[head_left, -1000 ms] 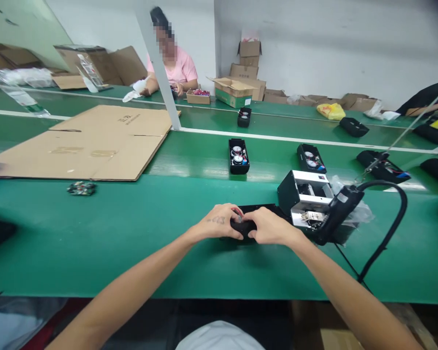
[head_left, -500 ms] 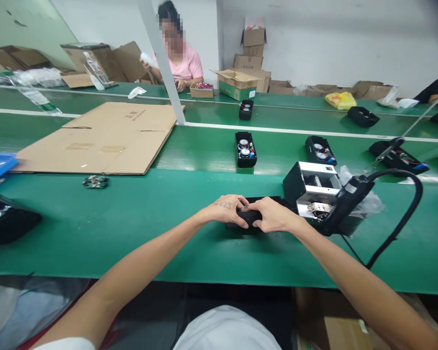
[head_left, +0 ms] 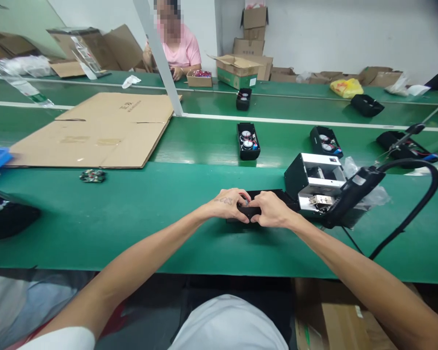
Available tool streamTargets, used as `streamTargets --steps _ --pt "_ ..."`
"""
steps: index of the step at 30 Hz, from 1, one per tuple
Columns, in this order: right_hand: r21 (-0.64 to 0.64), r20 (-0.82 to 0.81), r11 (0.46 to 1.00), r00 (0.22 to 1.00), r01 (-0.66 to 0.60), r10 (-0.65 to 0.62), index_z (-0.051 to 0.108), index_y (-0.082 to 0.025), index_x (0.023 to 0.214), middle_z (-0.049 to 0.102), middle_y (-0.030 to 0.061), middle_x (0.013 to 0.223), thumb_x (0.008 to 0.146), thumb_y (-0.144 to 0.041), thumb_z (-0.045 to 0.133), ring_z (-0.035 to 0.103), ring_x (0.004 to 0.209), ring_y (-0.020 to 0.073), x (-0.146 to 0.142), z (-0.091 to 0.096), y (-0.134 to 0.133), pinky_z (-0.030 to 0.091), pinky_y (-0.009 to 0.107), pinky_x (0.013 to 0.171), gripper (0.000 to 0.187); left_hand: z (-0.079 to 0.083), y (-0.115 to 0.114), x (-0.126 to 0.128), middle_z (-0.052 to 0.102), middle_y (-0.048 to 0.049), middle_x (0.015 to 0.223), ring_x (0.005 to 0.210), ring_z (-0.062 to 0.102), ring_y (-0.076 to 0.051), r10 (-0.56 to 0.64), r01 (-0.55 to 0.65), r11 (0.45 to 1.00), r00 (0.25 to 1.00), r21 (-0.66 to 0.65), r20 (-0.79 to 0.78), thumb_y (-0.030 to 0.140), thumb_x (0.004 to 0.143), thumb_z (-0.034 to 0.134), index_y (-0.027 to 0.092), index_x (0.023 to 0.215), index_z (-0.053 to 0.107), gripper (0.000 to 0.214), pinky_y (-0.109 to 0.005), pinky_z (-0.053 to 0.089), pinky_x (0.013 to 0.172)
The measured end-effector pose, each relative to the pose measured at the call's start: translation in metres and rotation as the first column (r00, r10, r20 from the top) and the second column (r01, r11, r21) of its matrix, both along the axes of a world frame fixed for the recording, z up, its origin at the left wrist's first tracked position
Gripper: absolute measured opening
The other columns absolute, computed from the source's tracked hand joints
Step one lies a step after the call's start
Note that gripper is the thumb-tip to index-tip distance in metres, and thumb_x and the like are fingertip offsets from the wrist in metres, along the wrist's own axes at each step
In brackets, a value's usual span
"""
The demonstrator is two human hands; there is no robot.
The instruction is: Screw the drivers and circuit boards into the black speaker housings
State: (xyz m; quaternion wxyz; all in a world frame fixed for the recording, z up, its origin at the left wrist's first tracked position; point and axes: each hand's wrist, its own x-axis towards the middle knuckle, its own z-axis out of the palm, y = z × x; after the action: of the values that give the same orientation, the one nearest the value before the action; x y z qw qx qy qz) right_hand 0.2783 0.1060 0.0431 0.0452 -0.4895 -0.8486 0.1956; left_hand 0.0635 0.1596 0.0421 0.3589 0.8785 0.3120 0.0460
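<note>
From where I stand, both bare hands are busy near the middle of the frame, close together over a black housing (head_left: 249, 212) that lies on the green bench (head_left: 160, 243). The left hand (head_left: 228, 200) curls around its near edge, thumb on the outer face and fingers bent over the top; a bit of red wire (head_left: 246, 195) shows beside those fingers. The right hand (head_left: 272, 209) grips the same edge just beside it, thumb low, fingers curled in, though I cannot make out what the fingertips touch inside.

Right of centre, near the right hand, sits a black-and-silver machine (head_left: 316, 183), with a black-handled tool (head_left: 355, 194) leaning in front of it and a thick black cable (head_left: 410, 226) looping down toward the bench. Above the hands, an open black case (head_left: 248, 141) shows two round silvery parts, and a similar case (head_left: 326, 141) lies to its right. On the left, a small cluster of circuit boards (head_left: 92, 176) rests just below a flattened cardboard sheet (head_left: 105, 129). Toward the top, a co-worker in a pink shirt (head_left: 184, 48) sits behind a small box of reddish pieces (head_left: 199, 78).
</note>
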Motion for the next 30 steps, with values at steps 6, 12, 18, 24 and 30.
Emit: streamTargets --steps 6,12,18,24,30 --pt "0.094 -0.024 0.996 1.0 0.009 -0.007 0.08 -0.021 0.119 0.078 0.0073 0.09 0.085 -0.018 0.079 0.071 0.091 0.0268 -0.004 0.014 -0.035 0.048 0.041 0.093 0.033 -0.003 -0.013 0.0 0.074 -0.001 0.131 0.125 0.065 -0.03 -0.001 0.001 0.994 1.0 0.113 0.0 0.041 0.074 0.097 0.025 0.087 0.084 0.024 -0.043 0.042 0.107" --pt "0.472 -0.756 0.283 0.548 0.835 -0.358 0.066 -0.023 0.132 0.07 0.0125 0.124 0.097 -0.034 0.074 0.067 0.111 0.0295 0.065 0.017 -0.082 0.053 0.046 0.099 0.038 -0.031 -0.048 -0.006 0.077 -0.0029 0.125 0.142 0.051 -0.042 -0.039 0.017 0.894 0.998 0.448 0.04 0.036 0.074 0.099 0.025 0.082 0.082 0.021 -0.059 0.035 0.114" --pt "0.083 -0.734 0.304 0.265 0.949 -0.625 0.068 -0.02 0.116 0.072 0.0125 0.114 0.091 -0.062 0.073 0.068 0.103 0.0304 0.144 -0.003 -0.088 0.056 0.049 0.093 0.049 -0.054 -0.058 -0.013 0.076 -0.0037 0.123 0.147 0.048 -0.043 -0.069 -0.008 0.798 0.992 0.602 0.105 0.036 0.077 0.097 0.026 0.085 0.082 0.02 -0.063 0.033 0.118" --pt "-0.079 -0.897 0.408 0.114 0.91 -0.428 0.062 -0.023 0.098 0.065 -0.0025 0.069 0.086 -0.053 0.084 0.061 0.062 0.0192 0.122 -0.02 -0.098 0.055 0.039 0.069 0.04 -0.054 -0.058 -0.013 0.076 -0.0031 0.124 0.147 0.049 -0.044 -0.056 -0.014 0.798 0.994 0.603 0.097 0.033 0.076 0.098 0.026 0.087 0.081 0.021 -0.063 0.034 0.117" --pt "-0.122 -0.909 0.5 0.106 0.857 -0.403 0.064 -0.021 0.098 0.062 -0.0053 0.063 0.081 -0.049 0.09 0.059 0.054 0.0165 0.125 -0.005 -0.089 0.053 0.036 0.064 0.041 -0.053 -0.059 -0.014 0.077 -0.0028 0.122 0.146 0.05 -0.043 -0.069 -0.024 0.781 0.99 0.624 0.125 0.032 0.077 0.097 0.025 0.083 0.08 0.019 -0.062 0.035 0.116"
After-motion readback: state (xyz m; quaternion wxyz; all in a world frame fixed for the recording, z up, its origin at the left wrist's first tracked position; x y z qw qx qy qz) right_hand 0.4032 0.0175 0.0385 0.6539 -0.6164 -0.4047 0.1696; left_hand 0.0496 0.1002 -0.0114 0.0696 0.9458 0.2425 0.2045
